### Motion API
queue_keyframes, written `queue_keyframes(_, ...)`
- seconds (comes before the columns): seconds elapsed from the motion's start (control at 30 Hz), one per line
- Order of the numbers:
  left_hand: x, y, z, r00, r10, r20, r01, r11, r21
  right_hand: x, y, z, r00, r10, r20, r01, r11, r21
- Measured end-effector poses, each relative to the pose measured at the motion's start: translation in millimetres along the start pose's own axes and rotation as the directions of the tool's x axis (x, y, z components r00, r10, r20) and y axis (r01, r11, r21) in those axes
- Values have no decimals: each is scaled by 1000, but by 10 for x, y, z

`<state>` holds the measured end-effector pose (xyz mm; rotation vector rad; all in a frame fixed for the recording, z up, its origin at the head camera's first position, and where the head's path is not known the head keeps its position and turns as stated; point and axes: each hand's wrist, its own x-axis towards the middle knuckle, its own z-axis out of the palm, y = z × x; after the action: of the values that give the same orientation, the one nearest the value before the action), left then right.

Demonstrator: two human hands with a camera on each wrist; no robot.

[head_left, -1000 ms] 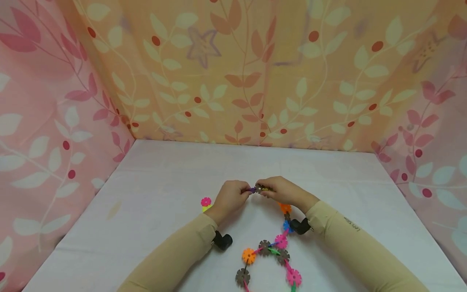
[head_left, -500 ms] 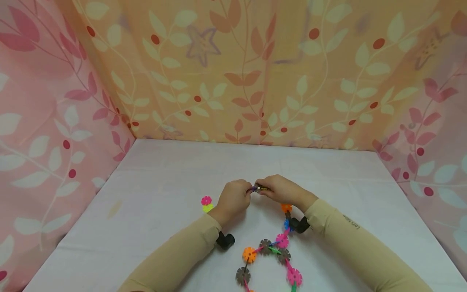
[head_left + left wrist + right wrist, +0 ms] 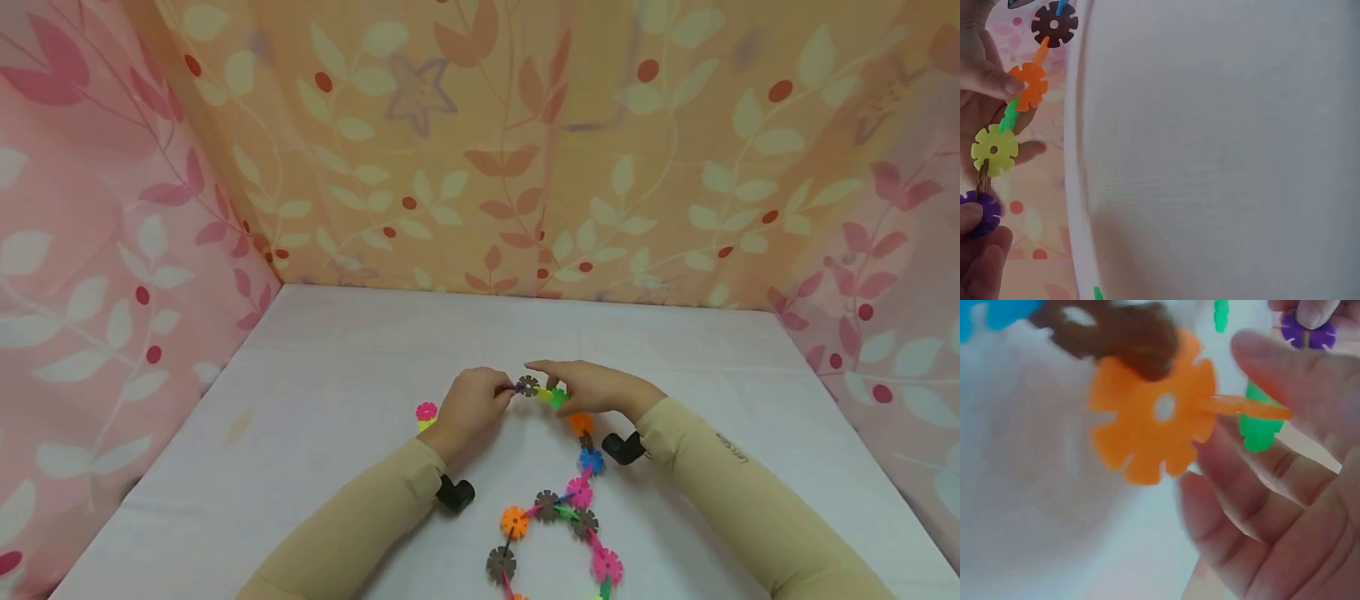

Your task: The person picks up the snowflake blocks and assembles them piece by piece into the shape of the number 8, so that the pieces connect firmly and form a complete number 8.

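A chain of notched snowflake discs runs between my hands and down the table. My left hand [image 3: 472, 404] pinches its end, a purple disc [image 3: 988, 219], between thumb and fingers. Beyond that come a brown disc [image 3: 522, 389] and a yellow disc [image 3: 1007, 140], then a green disc [image 3: 1010, 117]. My right hand [image 3: 603, 389] has its index finger stretched out and its thumb and fingers apart around the chain. In the right wrist view an orange disc [image 3: 1129, 431] and a second, edge-on orange disc [image 3: 1241, 406] lie close by its fingers.
Nearer me the chain continues past a blue disc [image 3: 592, 462] into a loop with an orange disc [image 3: 507, 527] and pink disc [image 3: 609, 575]. A pink disc [image 3: 426, 407] and a yellow disc [image 3: 425, 425] show left of my left wrist. A floral curtain [image 3: 495, 150] encloses the white table [image 3: 337, 333].
My right hand has let go near the brown disc, opened its fingers and shifted slightly right, uncovering yellow and green discs. My left hand keeps its pinch in nearly the same place.
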<state>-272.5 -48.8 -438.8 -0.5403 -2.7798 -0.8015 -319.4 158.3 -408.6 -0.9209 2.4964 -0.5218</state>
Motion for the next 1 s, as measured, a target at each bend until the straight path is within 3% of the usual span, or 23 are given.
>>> queue_keyframes(0.13, -32, 6, -26, 997, -28, 72, 31, 998, -45, -36, 14, 35, 1000, -2, -2, 2, 1000, -27)
queue_keyframes(0.23, -38, 10, -24, 976, -105, 190, 137, 977, -164, -52, -1, 58, 999, -33, -25, 32, 999, -43)
queue_keyframes(0.3, -28, 15, -7, 941, -164, 295, 257, 914, -313, -62, -22, 65, 998, -58, -37, 56, 997, -53)
queue_keyframes(0.4, -7, 20, 29, 885, -214, 414, 419, 754, -507, -80, -36, 73, 995, -86, -41, 85, 996, -36)
queue_keyframes(0.43, 0, 22, 40, 871, -215, 442, 452, 704, -548, -89, -29, 79, 995, -86, -39, 86, 996, -25)
queue_keyframes(0.5, 7, 23, 59, 858, -217, 466, 484, 643, -593, -120, 5, 92, 998, -63, -30, 63, 998, 9)
queue_keyframes(0.63, 5, 18, 79, 847, -235, 477, 513, 597, -617, -207, 134, 141, 1000, -4, 24, 2, 998, 65)
queue_keyframes(0.7, 3, 20, 85, 842, -255, 475, 528, 570, -630, -241, 186, 174, 999, -9, 47, 4, 994, 106)
queue_keyframes(0.77, 0, 30, 89, 841, -272, 468, 534, 559, -634, -259, 209, 207, 998, -43, 49, 36, 988, 147)
queue_keyframes(0.87, -1, 60, 95, 842, -288, 457, 536, 554, -637, -266, 178, 235, 995, -99, 8, 96, 980, 172)
queue_keyframes(1.0, 3, 99, 96, 852, -300, 429, 520, 575, -631, -268, 96, 235, 994, -108, -27, 111, 983, 144)
